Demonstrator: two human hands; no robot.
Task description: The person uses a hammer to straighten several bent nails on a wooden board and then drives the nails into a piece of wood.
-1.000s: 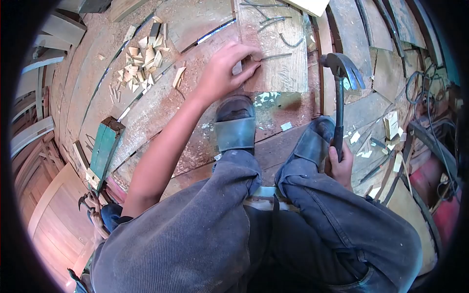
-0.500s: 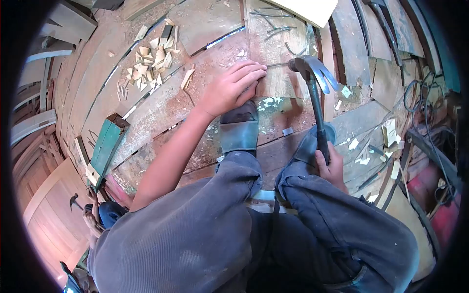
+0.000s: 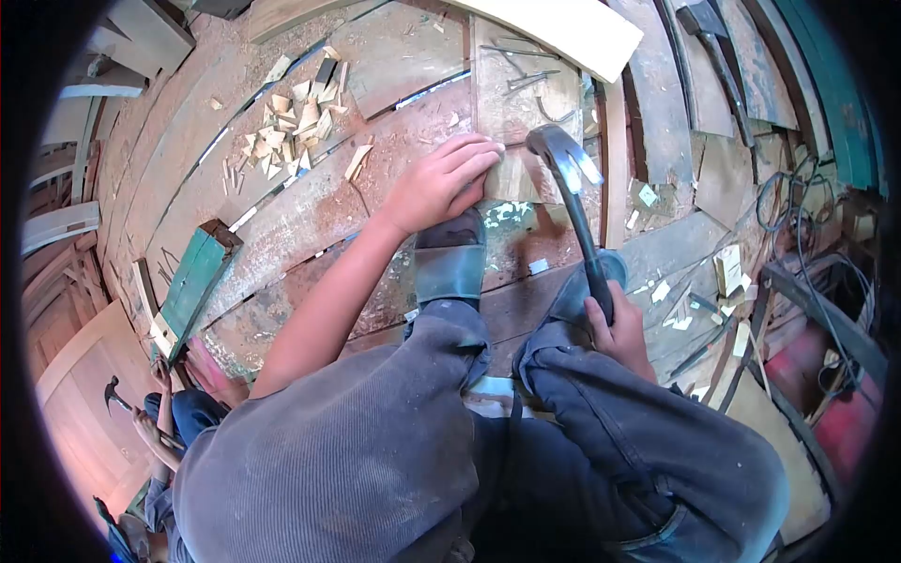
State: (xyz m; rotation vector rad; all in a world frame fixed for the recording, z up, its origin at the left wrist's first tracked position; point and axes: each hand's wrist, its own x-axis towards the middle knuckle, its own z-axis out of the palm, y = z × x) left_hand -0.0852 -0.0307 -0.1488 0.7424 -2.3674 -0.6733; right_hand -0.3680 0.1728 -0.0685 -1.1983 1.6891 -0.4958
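Your right hand [image 3: 619, 328] is gripping the claw hammer [image 3: 579, 220] low on its handle, the grip closed firmly round the shaft. The hammer is slanting up and leftward over the flat wooden board [image 3: 521, 174]; its striking face is sitting near your left fingertips and its claw is pointing to the right. Your left hand [image 3: 449, 183] is reaching onto the left edge of that board, palm down, its fingers bunching together; you cannot tell from this view whether that grip is pinching anything.

Several long, dark nails [image 3: 535, 80] are lying on the board's far end, one of them curving. A pale plank [image 3: 572, 33] is stretching just beyond. Your left sandal [image 3: 449, 272] is resting below your left wrist, and your right sandal [image 3: 563, 305] is showing partly behind the hammer handle. On the plank floor [image 3: 310, 211], a heap of wood offcuts [image 3: 291, 127] is lying to the left, and a green block [image 3: 199, 281] is resting nearer you. Farther left, a co-worker's hand [image 3: 148, 430] is holding another hammer [image 3: 113, 394].
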